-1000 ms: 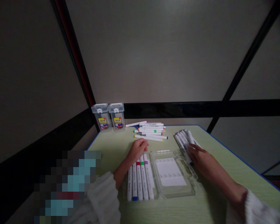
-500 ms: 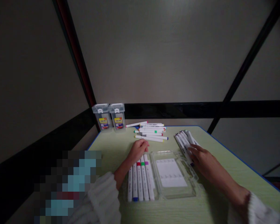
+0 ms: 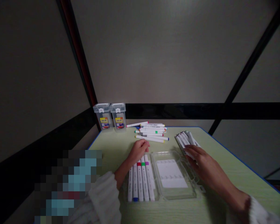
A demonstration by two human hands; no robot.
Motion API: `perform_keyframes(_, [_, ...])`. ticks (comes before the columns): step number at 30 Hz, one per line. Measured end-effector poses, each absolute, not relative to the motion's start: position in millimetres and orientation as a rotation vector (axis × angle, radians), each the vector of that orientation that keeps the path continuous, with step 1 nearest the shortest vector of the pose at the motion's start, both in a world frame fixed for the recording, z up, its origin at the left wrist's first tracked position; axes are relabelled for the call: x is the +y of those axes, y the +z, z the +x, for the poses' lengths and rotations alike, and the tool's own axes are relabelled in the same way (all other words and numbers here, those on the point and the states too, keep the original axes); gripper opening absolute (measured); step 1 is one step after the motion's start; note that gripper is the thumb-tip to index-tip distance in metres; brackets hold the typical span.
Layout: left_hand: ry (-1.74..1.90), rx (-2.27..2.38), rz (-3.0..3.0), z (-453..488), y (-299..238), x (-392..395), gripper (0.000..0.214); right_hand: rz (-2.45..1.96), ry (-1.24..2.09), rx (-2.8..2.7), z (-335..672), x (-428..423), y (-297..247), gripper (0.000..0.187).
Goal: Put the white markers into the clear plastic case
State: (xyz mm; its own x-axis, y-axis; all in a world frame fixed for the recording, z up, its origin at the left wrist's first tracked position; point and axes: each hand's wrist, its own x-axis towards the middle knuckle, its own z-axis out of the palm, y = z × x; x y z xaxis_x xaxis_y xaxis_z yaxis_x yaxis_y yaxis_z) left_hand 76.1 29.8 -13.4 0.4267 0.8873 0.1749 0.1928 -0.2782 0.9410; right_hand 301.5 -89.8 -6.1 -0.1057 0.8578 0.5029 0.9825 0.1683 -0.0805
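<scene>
My left hand (image 3: 138, 150) rests over the far end of an open clear plastic case (image 3: 156, 194), its fingers curled together and its palm hidden. In the case's left half lies a row of several white markers (image 3: 141, 183), some with red, green and purple bands, their far ends partly under that hand. A white printed card (image 3: 171, 174) lies in the right half. To the right, my right hand (image 3: 198, 158) has its fingers and thumb closed around a white marker (image 3: 181, 144) at the near left of a bunch of white markers (image 3: 189, 138) with dark ends.
A loose pile of white markers (image 3: 151, 132) with mixed cap colours lies at the back of the pale green table (image 3: 116, 146). Two lidded clear boxes (image 3: 118, 119) with yellow labels stand at the back left. A wall (image 3: 154, 62) rises behind the table.
My right hand has shifted slightly left and its fingers have closed more over the near marker of the bunch. My left hand stays at the case. The view has moved a little.
</scene>
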Motion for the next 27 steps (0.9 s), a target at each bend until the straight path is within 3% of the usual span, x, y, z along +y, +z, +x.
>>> perform_keyframes(10, [0.945, 0.972, 1.779, 78.7, -12.6, 26.6, 0.010, -1.432, -0.047, -2.237, 263.7, -102.5, 2.9, 0.026])
perform_keyframes(17, [1.030, 1.223, 2.333, 70.8, -2.8, 19.3, 0.014, -1.414, 0.050, -2.364, 247.6, -107.7, 5.7, 0.024])
perform_keyframes(27, [0.728, 1.489, 2.771, 69.1, 1.9, 12.6, 0.022, -1.442, 0.029, -2.414, 243.1, -108.8, 7.2, 0.024])
